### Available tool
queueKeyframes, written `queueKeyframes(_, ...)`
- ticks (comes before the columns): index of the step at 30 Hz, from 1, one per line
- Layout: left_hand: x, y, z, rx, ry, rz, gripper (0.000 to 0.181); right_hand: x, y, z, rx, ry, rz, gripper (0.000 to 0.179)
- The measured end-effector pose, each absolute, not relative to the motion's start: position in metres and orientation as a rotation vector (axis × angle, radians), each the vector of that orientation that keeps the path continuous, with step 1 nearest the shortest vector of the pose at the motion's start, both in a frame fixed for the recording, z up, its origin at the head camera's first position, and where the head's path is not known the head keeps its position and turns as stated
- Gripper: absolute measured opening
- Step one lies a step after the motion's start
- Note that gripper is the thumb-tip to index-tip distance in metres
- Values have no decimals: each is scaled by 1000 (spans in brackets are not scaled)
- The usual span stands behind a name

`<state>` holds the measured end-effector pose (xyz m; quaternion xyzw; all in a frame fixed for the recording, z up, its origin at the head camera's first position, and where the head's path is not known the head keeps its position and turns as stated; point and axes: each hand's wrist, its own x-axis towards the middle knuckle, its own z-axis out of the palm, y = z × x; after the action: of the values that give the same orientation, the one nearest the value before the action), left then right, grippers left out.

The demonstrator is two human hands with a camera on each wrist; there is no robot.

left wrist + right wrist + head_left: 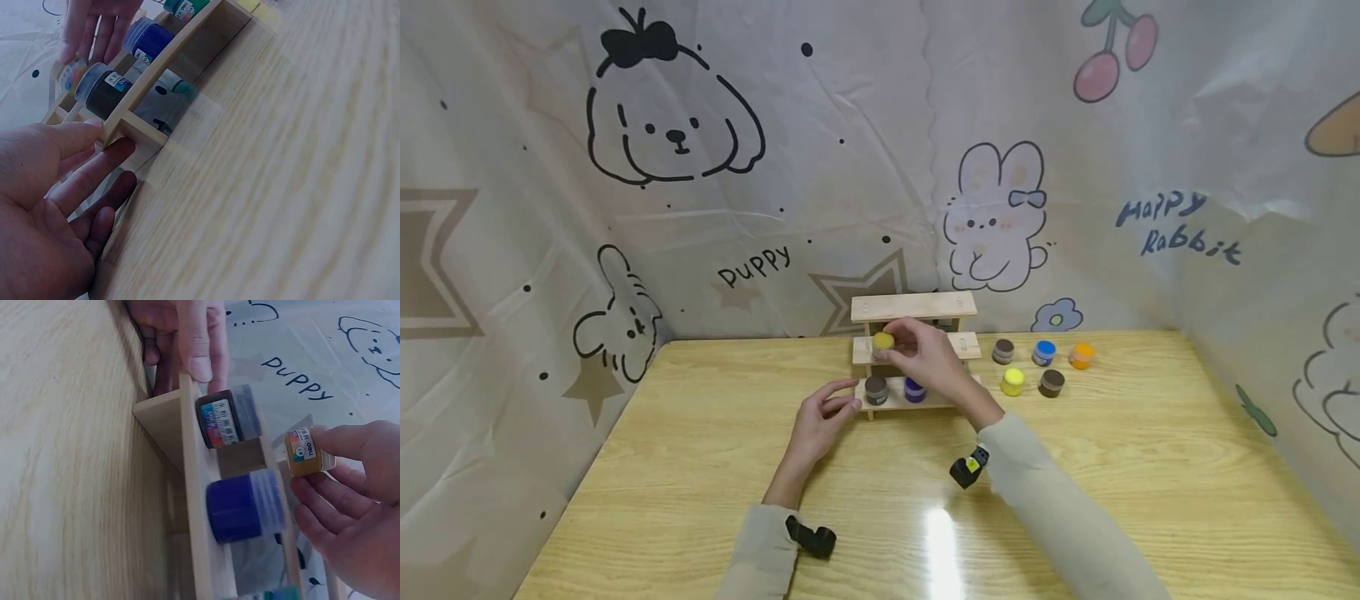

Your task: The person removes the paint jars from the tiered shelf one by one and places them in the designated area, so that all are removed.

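A small three-tier wooden shelf (913,307) stands at the back of the table. My right hand (928,358) pinches a yellow paint jar (303,453) between thumb and fingers at the left end of the middle tier; whether the jar touches the tier I cannot tell. On the bottom tier are a dark paint jar (876,390) and a purple-blue paint jar (914,389). A green-labelled jar (189,9) farther along is mostly hidden by my right arm in the head view. My left hand (818,423) holds the shelf's lower left end, thumb above and fingers below.
Right of the shelf, several jars stand on the table (700,467): brown (1003,351), blue (1043,352), orange (1082,356), bright yellow (1012,382) and dark (1052,383). A printed curtain (865,192) hangs close behind the shelf.
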<state>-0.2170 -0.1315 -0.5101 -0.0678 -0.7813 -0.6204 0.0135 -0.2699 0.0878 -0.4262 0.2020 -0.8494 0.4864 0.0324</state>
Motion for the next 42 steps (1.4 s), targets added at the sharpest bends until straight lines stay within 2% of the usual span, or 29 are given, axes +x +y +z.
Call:
queueKeyframes(15, -209, -131, -501, -192, -2429, -1948, 37, -234, 130, -420, 555, -2533, 1580, 35)
queueKeyframes(18, -213, -132, -510, -180, -2425, -1932, 37, -229, 140, -420, 570, -2521, 1585, 37)
queueKeyframes(31, -195, -125, -471, -214, -2438, -1960, 37, -207, 190, -415, 466, -2534, 1539, 43)
queueKeyframes(42, -215, -129, -506, -168, -2425, -1932, 37, -199, 231, -409, 419, -2498, 1400, 40)
